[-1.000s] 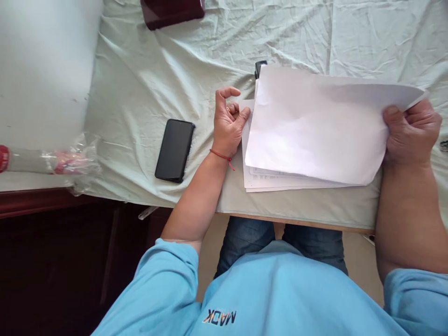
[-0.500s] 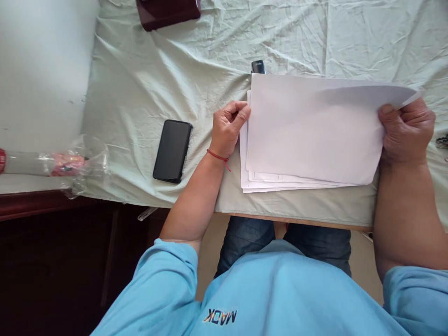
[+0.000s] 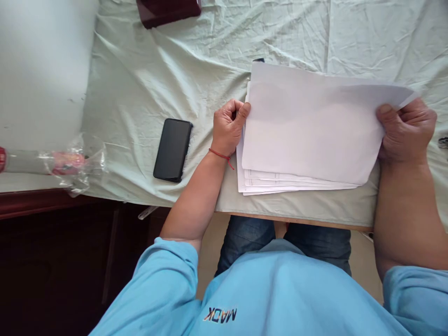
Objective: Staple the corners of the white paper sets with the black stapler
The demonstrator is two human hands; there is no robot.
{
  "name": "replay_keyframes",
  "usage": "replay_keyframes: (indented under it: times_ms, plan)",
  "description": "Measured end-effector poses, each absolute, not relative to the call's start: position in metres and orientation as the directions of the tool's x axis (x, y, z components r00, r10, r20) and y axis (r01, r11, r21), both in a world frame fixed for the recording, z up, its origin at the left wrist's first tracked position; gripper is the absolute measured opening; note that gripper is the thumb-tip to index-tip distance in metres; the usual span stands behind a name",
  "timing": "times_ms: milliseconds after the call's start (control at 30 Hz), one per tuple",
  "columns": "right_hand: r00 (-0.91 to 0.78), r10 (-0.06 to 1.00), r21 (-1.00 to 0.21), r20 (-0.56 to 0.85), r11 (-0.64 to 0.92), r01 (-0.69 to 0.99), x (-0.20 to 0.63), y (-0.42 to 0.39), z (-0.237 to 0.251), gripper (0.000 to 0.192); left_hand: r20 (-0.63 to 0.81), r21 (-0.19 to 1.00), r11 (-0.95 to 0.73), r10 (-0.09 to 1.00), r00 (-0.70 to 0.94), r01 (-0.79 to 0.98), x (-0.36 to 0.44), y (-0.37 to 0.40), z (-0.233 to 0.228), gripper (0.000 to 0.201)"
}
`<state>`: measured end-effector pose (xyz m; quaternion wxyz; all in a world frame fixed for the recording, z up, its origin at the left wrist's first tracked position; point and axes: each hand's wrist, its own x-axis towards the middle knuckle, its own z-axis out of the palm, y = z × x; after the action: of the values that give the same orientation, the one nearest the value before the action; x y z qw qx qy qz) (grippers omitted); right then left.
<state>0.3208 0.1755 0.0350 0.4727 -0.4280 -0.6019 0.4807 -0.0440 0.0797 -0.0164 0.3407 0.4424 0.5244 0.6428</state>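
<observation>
Several white paper sheets (image 3: 311, 126) lie in a loose stack between my hands, the top one blank and the lower edges showing some printed lines. My left hand (image 3: 227, 126), with a red string at the wrist, pinches the stack's left edge between thumb and curled fingers. At the upper right corner, my right hand (image 3: 408, 128) grips the sheets with the thumb on top, and the paper curls up there. Its other fingers are hidden behind the paper. A small dark object (image 3: 259, 60) sticks out just beyond the top left corner, mostly covered.
A black phone (image 3: 173, 149) lies on the pale green cloth (image 3: 210, 56) left of my left arm. A dark red box (image 3: 168, 11) stands at the back. Far left is a plastic-wrapped bottle (image 3: 45, 162). A small dark item (image 3: 443, 142) sits at the right edge.
The top sheet has shifted slightly left and away from me, covering more of the dark object. More lower sheet edges show fanned out at the near side. Both hands keep their hold.
</observation>
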Motion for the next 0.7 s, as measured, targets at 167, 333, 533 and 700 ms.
replay_keyframes:
  times_ms: [167,333,533,700]
  plan:
    - [-0.190,0.970,-0.983,0.152,0.168,0.072,0.322,0.175,0.034,0.035,0.235,0.969,-0.248,0.890,-0.390,0.018,-0.047,0.081,-0.019,0.042]
    - [-0.202,0.967,-0.976,0.158,0.184,0.115,0.322,0.173,0.035,0.031,0.204,0.974,-0.225,0.909,-0.363,-0.015,-0.045,0.079,-0.017,0.045]
    - [-0.203,0.966,-0.958,0.158,0.200,0.205,0.321,0.169,0.034,0.033,0.210,0.974,-0.226,0.921,-0.330,-0.013,-0.049,0.081,-0.025,0.061]
    - [-0.241,0.945,-0.883,0.223,0.300,0.360,0.322,0.171,0.033,0.046,0.224,0.965,-0.255,0.920,-0.321,-0.059,-0.054,0.079,-0.028,0.077]
